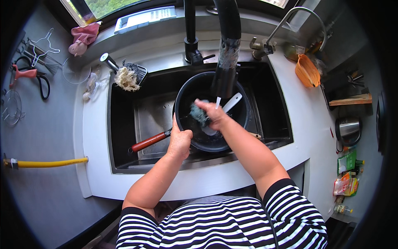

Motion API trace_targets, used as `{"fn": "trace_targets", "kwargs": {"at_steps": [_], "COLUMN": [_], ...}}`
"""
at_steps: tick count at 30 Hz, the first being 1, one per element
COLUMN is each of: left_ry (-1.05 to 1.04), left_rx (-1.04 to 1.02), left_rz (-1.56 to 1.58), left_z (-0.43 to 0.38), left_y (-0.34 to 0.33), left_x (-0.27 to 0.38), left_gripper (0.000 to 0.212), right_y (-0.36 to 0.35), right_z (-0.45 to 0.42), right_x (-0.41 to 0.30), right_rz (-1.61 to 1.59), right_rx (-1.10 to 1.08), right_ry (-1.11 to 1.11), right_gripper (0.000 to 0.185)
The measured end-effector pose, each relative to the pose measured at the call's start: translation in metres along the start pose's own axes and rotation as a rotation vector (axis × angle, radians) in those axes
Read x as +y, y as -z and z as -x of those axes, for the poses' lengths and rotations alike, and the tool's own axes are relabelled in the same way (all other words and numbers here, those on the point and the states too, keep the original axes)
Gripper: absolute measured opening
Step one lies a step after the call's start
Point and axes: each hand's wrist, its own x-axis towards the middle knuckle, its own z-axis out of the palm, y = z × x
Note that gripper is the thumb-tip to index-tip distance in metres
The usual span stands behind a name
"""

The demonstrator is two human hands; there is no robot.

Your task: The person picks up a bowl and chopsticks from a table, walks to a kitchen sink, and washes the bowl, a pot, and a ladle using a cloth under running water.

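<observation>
A large dark round pot [214, 147] stands in the black sink [124, 124], under the black faucet. My left hand [180, 140] grips the pot's near left rim, thumb outside. Inside the pot my right hand [214, 115], slightly blurred, holds a grey-green scrubbing pad [199, 114]. A white-handled utensil [233, 102] leans in the pot just beyond my right hand; its far part is hidden. Left of the pot, a reddish-brown pan handle [149, 142] sticks out from beneath or behind it. The tip of a light wooden handle [255, 135] shows at the pot's right.
The thick black faucet [228, 56] hangs over the pot. A caddy with a fibrous scrubber [127, 79] sits at the sink's back left corner. A curved metal tap [279, 25] and an orange basket [306, 71] are at the back right. An electric kettle [349, 129] stands farther right.
</observation>
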Motion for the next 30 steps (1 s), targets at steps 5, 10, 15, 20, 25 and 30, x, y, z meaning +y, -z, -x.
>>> {"fn": "trace_targets", "kwargs": {"at_steps": [5, 10, 15, 20, 25, 30], "left_ry": [0.077, 0.157, 0.226, 0.29, 0.348, 0.367], "left_rx": [0.111, 0.157, 0.159, 0.137, 0.098, 0.114], "left_rz": [-0.019, -0.029, -0.04, -0.013, -0.02, 0.0], "left_z": [0.003, 0.008, 0.008, 0.006, 0.008, 0.008], "left_y": [0.009, 0.013, 0.006, -0.004, -0.009, -0.003], "left_x": [0.009, 0.013, 0.009, 0.001, -0.004, -0.01], "left_gripper": [0.063, 0.061, 0.063, 0.063, 0.059, 0.054], "right_y": [-0.006, -0.02, 0.009, -0.002, 0.054, 0.011], "right_z": [0.004, 0.009, -0.002, 0.017, -0.078, -0.077], "right_x": [-0.014, -0.028, -0.039, -0.102, -0.145, -0.157], "right_rz": [-0.007, 0.266, 0.38, 0.238, 0.433, 0.423], "right_rx": [-0.178, 0.112, -0.009, -0.011, 0.262, 0.182], "right_ry": [0.234, 0.2, 0.449, 0.472, 0.427, 0.518], "right_gripper": [0.013, 0.017, 0.021, 0.018, 0.017, 0.015]}}
